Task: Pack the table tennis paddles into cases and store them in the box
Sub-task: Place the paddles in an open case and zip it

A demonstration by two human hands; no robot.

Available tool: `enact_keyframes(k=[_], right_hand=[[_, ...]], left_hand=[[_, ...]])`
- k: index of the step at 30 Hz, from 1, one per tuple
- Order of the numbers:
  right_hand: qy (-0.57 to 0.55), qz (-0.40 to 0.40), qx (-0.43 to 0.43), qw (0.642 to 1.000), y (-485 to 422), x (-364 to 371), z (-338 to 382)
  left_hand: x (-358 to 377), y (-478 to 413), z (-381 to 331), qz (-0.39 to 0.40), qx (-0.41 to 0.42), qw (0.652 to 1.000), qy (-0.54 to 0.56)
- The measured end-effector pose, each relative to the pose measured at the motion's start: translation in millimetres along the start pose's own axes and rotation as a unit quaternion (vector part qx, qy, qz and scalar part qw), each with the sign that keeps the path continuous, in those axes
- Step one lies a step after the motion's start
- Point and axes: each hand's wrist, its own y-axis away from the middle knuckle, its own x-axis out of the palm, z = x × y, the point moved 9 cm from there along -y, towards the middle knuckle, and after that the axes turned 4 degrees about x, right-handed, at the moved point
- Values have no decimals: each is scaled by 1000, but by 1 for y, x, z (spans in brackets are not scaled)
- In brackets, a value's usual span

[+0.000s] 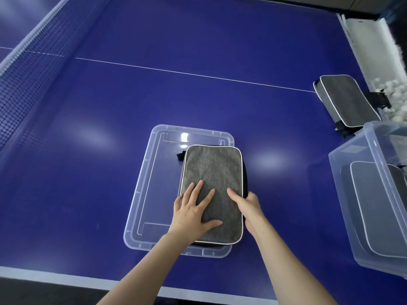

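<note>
From the head camera, a grey case (212, 190) lies on a clear lid (154, 183) on the blue table (198, 95). The left hand (193, 211) presses flat on it, fingers spread. The right hand (247, 205) grips its right edge. Another case (345, 100) lies far right, beside the box (361, 194), which holds one more.

The single head-worn camera looks forward and steeply down, close above the blue table (154, 95), net (28, 69) at left.
</note>
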Motion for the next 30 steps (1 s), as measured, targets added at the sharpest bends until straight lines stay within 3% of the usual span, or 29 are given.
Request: enact_keyframes(k=[4, 7, 8, 11, 12, 14, 18, 25, 30], right_hand=[[-56, 10, 15, 998, 4, 4, 10], [-90, 27, 22, 995, 9, 5, 25], [-94, 34, 21, 995, 11, 6, 32], [-99, 45, 0, 994, 21, 2, 62], [-97, 46, -13, 994, 25, 1, 74], [-84, 55, -44, 994, 33, 1, 102], [-38, 99, -108, 988, 58, 8, 154], [43, 111, -213, 970, 100, 16, 213], [109, 82, -239, 961, 119, 14, 232]], left_hand=[[-22, -4, 5, -46, -1, 993, 112], [-46, -9, 35, -124, -94, 946, 285], [-49, -9, 49, -136, -157, 909, 363], [-42, -8, 62, -77, -289, 746, 595], [-42, -11, 56, -41, -294, 701, 648], [-55, -18, 41, 4, -266, 656, 707], [-94, -30, 33, -23, -210, 624, 753], [-146, -32, 18, -94, -122, 604, 782], [-148, -28, 10, -74, -144, 547, 821]])
